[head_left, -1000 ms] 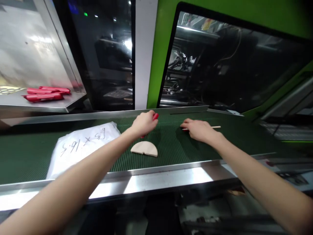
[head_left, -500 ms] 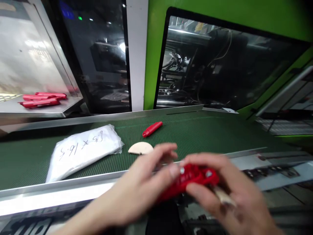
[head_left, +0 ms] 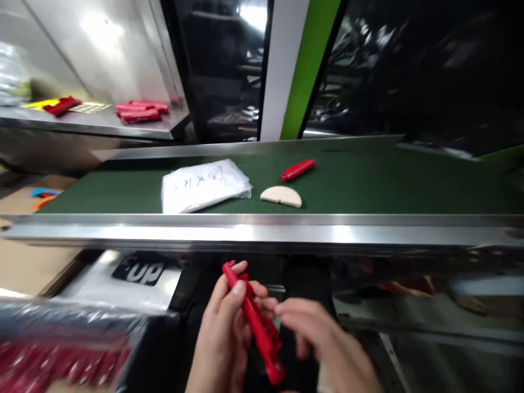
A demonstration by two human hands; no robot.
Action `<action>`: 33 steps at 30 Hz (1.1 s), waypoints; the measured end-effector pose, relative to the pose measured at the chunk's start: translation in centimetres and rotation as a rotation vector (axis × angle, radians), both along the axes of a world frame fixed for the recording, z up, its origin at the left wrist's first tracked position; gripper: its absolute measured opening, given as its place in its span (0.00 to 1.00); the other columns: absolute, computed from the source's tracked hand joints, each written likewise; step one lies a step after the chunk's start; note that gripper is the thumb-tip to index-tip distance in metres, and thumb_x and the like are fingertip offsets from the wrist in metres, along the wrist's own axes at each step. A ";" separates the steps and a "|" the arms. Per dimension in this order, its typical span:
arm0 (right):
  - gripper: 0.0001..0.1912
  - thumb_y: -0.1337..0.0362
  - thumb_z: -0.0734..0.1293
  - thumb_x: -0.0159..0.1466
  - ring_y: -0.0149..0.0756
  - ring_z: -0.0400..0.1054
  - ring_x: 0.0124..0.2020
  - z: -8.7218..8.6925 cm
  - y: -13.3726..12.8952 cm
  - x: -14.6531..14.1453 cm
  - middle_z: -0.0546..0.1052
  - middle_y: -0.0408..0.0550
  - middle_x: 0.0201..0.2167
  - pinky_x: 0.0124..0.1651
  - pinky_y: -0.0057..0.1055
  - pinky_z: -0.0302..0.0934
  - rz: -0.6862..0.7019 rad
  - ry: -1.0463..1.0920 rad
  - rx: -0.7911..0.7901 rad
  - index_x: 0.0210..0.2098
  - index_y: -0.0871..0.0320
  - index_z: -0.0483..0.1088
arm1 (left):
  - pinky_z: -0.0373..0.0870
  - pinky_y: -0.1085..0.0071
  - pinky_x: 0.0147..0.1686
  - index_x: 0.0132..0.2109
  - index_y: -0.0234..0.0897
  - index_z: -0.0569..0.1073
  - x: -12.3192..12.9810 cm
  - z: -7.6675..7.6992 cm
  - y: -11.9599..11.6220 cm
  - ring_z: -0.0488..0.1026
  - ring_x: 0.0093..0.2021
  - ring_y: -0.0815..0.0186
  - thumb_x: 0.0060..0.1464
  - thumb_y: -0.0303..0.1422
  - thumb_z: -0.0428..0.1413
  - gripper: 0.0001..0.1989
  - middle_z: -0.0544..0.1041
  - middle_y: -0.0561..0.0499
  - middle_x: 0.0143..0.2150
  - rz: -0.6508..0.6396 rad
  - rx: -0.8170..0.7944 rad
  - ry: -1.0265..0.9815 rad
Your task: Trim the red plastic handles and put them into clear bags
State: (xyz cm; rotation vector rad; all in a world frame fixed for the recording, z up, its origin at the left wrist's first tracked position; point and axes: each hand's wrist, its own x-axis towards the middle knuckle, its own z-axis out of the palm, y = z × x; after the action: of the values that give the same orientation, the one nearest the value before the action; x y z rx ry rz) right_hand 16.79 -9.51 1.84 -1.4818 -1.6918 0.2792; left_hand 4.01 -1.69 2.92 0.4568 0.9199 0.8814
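My left hand (head_left: 229,316) is closed round a long red plastic part (head_left: 257,322), which slants down to the right over my lap. Just right of it hovers my right hand (head_left: 319,333), blurred, its fingertips close to the part's side. A pale sliver (head_left: 322,376) shows beneath that palm, seemingly the wooden handle tucked in the hand; most of it is hidden. On the green belt beyond lie another red plastic part (head_left: 298,170) and a pale half-round piece (head_left: 281,196).
A white plastic packet (head_left: 204,185) with handwriting lies on the belt (head_left: 368,185), behind a metal rail (head_left: 262,232). More red parts (head_left: 141,111) sit on a steel shelf (head_left: 102,126) at left. A plastic-lined box (head_left: 82,316) holding red parts stands at lower left.
My view has swung left and down. The red part has moved from between both hands into my left hand, turned lengthwise. My right hand has come off it.
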 end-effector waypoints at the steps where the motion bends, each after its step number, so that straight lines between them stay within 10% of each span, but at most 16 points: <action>1: 0.28 0.45 0.66 0.63 0.35 0.76 0.33 0.5 -0.1 0.6 0.76 0.56 0.49 0.29 0.24 0.71 -0.009 -0.043 -0.051 0.55 0.55 0.62 | 0.71 0.74 0.28 0.56 0.40 0.64 -0.3 0.1 -0.5 0.72 0.27 0.67 0.56 0.37 0.60 0.23 0.74 0.52 0.31 -0.026 0.014 0.005; 5: 0.18 0.64 0.66 0.65 0.29 0.76 0.38 1.6 0.4 2.6 0.76 0.45 0.46 0.40 0.20 0.72 -0.011 -0.027 -0.185 0.54 0.52 0.63 | 0.58 0.79 0.17 0.53 0.40 0.67 -1.3 0.2 -2.5 0.61 0.17 0.75 0.56 0.37 0.58 0.19 0.69 0.55 0.29 -0.207 0.040 -0.001; 10: 0.20 0.79 0.62 0.64 0.29 0.69 0.49 2.1 0.9 2.5 0.75 0.47 0.48 0.54 0.25 0.66 0.146 -0.073 0.060 0.54 0.59 0.67 | 0.58 0.81 0.15 0.52 0.40 0.67 -1.8 0.2 -3.9 0.62 0.18 0.76 0.57 0.37 0.57 0.17 0.72 0.49 0.40 -0.298 0.037 0.065; 33: 0.19 0.80 0.66 0.61 0.39 0.69 0.42 2.1 0.5 2.3 0.77 0.55 0.45 0.41 0.38 0.65 0.144 -0.261 0.111 0.51 0.66 0.71 | 0.58 0.80 0.18 0.55 0.38 0.66 -1.9 0.7 -4.0 0.62 0.19 0.74 0.58 0.42 0.50 0.21 0.71 0.48 0.33 -0.309 -0.031 0.029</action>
State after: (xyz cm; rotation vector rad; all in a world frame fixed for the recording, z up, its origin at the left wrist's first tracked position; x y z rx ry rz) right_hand 19.10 -8.97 3.96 -1.3623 -1.9929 0.0682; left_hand 2.13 -5.73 3.57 0.5690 0.8601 0.5801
